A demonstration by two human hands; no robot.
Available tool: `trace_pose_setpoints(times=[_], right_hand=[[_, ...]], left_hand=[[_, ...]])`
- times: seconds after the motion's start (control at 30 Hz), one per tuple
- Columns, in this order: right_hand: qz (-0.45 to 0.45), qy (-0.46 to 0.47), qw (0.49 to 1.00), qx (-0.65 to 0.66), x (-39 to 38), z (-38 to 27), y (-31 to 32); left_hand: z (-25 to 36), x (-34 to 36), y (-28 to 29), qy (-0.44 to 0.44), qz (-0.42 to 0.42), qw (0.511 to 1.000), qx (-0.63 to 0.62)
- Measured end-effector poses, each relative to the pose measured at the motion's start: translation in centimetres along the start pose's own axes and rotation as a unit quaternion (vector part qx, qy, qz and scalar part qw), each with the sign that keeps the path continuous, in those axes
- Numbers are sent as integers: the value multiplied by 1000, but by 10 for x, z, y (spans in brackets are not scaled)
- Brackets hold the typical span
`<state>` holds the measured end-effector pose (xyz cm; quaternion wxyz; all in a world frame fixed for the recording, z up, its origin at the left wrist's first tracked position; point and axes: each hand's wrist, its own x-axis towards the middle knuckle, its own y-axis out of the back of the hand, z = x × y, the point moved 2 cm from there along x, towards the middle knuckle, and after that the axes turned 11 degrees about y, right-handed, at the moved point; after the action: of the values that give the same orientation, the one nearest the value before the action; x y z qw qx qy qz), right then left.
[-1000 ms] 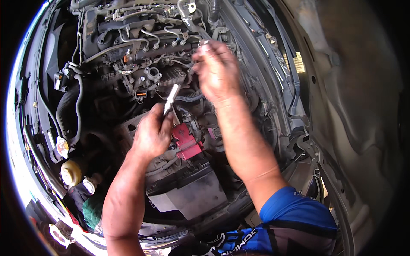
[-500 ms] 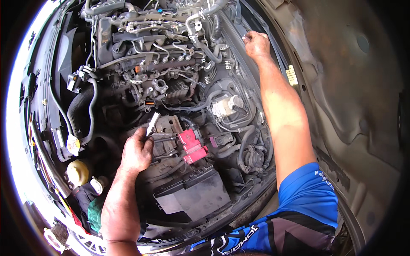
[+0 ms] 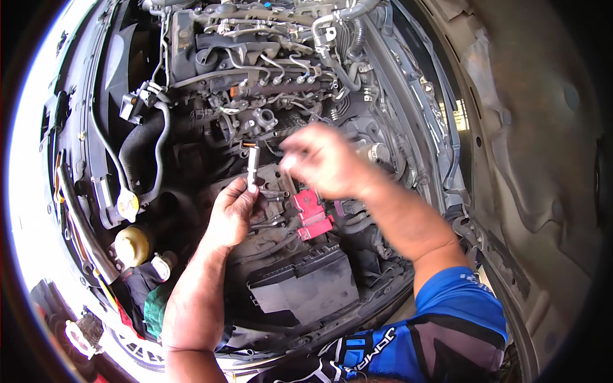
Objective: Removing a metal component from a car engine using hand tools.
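My left hand (image 3: 235,210) grips a slim pale metal cylinder (image 3: 253,166), held upright above the battery area. Just right of the cylinder is my right hand (image 3: 319,159), blurred by motion, with fingers curled toward it; whether they hold anything is unclear. Below both hands lie a red terminal cover (image 3: 311,216) and a dark plastic box lid (image 3: 300,284). Beyond them the engine (image 3: 249,70) shows metal pipes, hoses and an open round metal port (image 3: 267,117).
A yellow reservoir (image 3: 132,247) and a hose with a cap (image 3: 128,207) sit on the left, beside dark and green cloth (image 3: 155,313). A windscreen-side cowl (image 3: 440,127) runs along the right, next to the raised bonnet's underside (image 3: 536,140). The bright bodywork edge curves along the left.
My right hand has swung from the cowl at upper right back toward the cylinder in my left hand. The whole view has shifted slightly rightward since half a second ago.
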<state>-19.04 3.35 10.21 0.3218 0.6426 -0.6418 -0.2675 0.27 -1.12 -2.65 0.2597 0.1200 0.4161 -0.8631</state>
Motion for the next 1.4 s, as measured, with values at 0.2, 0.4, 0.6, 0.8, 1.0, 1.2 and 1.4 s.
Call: trace_pose_setpoints(times=[0.2,0.4,0.6,0.8,1.0,1.2,1.4], right_hand=[[13,-195,824,531,3,27,-123],[95,-252,772,575,25,61,-128],[83,-483,834,253,36,175,-56],[105,-536,822,161,28,256,-69],[231,-507,812,174,38,277,-83],[504,-408,625,435,57,312,-91],[574,-388,531,488,59,331,-105]], left_hand=[[11,5,7,-77,143,975,148],[4,-3,14,-180,204,860,430],[39,-18,9,-142,220,847,462],[38,-19,13,-154,223,842,467],[37,-21,15,-169,218,834,477],[36,-18,15,-170,215,831,484],[33,-18,16,-151,206,832,492]])
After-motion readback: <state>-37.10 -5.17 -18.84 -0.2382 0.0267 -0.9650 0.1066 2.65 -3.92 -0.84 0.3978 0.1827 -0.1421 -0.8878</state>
